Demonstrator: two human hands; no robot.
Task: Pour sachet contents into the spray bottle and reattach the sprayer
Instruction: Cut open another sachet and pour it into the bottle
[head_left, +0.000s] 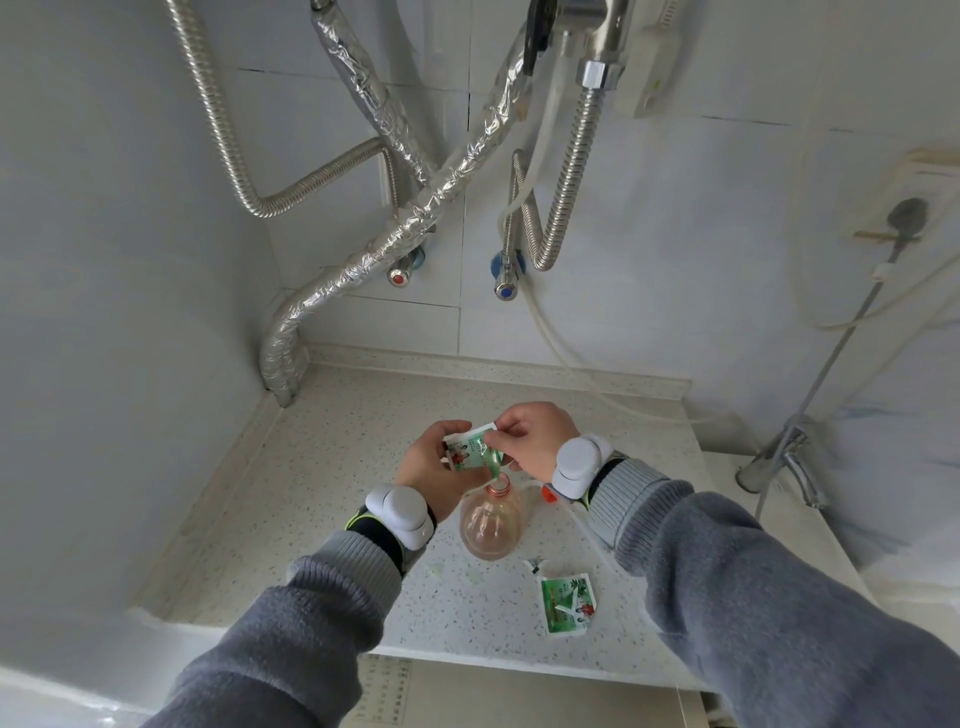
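Nearest the camera, two grey knitted sleeves (779, 587) reach forward over a speckled countertop (322, 499), each wrist carrying a white band-mounted device (402, 512). On the counter near the front edge, right of centre, lies a second green sachet (567, 603), torn open and flat, with a small torn-off scrap (535, 565) just beyond it. Further in stands the clear spray bottle (491, 522), upright, uncapped, its threaded neck open to the top; a pale tint shows inside. An orange part of the sprayer (548, 492) lies on the counter just to the right of the bottle, largely hidden behind the right wrist. Directly above the bottle mouth both hands hold a green sachet (470, 451), tilted with its lower corner pointing down at the neck. The left hand (434, 462) has fingers curled round the sachet's left side, thumb on its face. The right hand (535, 439) pinches the upper right corner between thumb and fingertips, remaining fingers curled. Whether the sachet touches the bottle rim cannot be told. Beyond the counter, a white tiled wall carries foil-wrapped pipes (363, 260), corrugated metal hoses (569, 171), and two valves, one red-capped (398, 278) and one blue-capped (505, 292). A chrome tap (795, 457) stands at the far right.
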